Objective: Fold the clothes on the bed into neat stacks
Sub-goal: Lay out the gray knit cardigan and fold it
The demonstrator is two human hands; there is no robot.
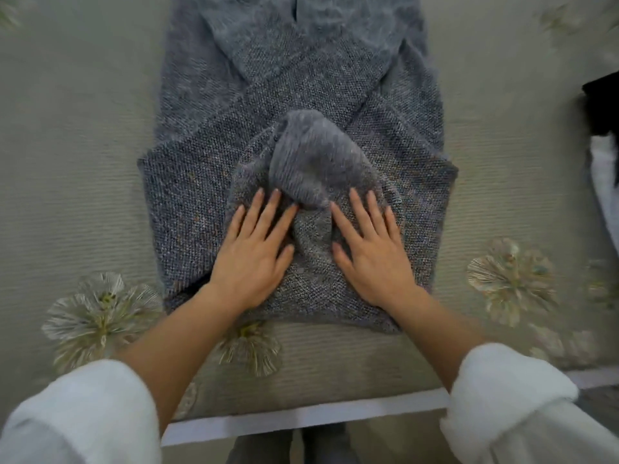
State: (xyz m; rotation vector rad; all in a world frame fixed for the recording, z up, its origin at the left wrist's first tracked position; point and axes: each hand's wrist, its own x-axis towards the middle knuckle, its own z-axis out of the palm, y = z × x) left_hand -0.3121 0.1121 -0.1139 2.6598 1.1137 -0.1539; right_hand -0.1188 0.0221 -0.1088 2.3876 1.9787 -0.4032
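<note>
Now then: stretched flat along the middle of the beige ribbed bedspread [67, 162], a grey-blue speckled knitted sweater [187, 182], neck end far away and hem end close to the near edge of the bed. Both of its sleeves folded inward and crossed over the body, making a clear X. Right at the crossing, a bunched ribbed grey cuff [311, 162], a little blurred, sitting on top of the knit. Left hand [254, 252] palm down on the near part of the sweater, fingers straight and fanned apart, fingertips up against the lower edge of that cuff. Right hand [371, 252] mirrored just beside it, also flat and spread, pressing on the fabric with the forefinger tip near the cuff. Between the two hands, a narrow raised ridge of knit. Both forearms bare, with fluffy white sleeves [83, 413] pushed up toward the elbows. Pale embroidered flowers [100, 313] scattered over the bedspread on either side of the sweater. Over at the far right edge, a dark black piece of cloth [603, 105], only partly in view.
</note>
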